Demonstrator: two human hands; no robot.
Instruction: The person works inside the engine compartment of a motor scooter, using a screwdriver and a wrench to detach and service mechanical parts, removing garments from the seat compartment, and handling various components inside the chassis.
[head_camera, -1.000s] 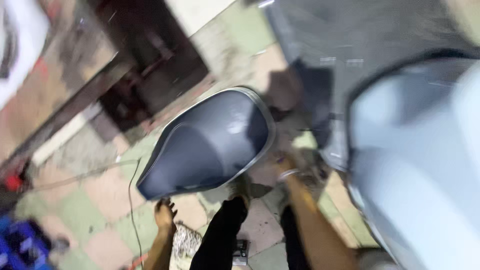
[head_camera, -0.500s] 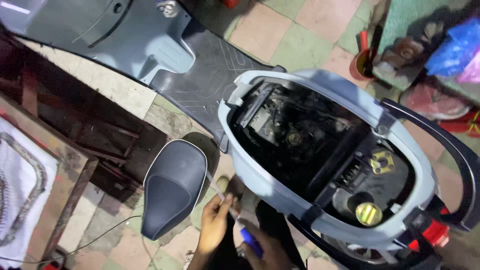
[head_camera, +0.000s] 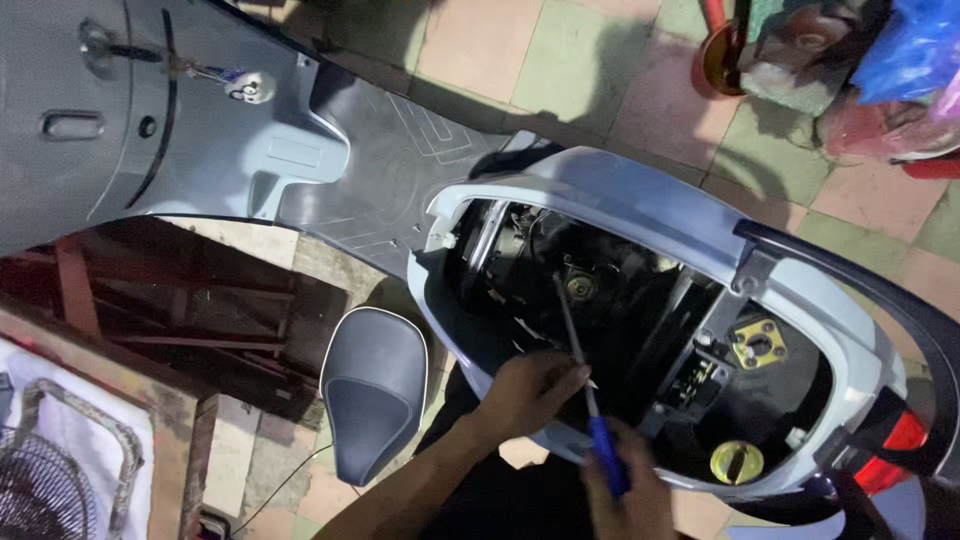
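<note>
A light grey-blue scooter (head_camera: 640, 200) stands below me with its seat taken off and its engine bay (head_camera: 600, 290) exposed. My right hand (head_camera: 628, 495) grips the blue handle of a long screwdriver (head_camera: 585, 385). The shaft points up into the bay. My left hand (head_camera: 530, 392) pinches the shaft near its middle, at the bay's lower rim. The removed dark seat (head_camera: 370, 395) lies on the tiled floor left of my hands.
A yellow fuel cap (head_camera: 737, 462) sits at the rear of the bay, beside the red tail light (head_camera: 890, 450). Keys (head_camera: 240, 85) hang in the front panel. A rusty metal frame (head_camera: 150, 310) and a fan (head_camera: 45, 490) are left. Bags and clutter (head_camera: 860, 60) fill the top right.
The view swung from the seat on the floor up to the open scooter body. My hands rose from near my legs, and the screwdriver now reaches into the bay.
</note>
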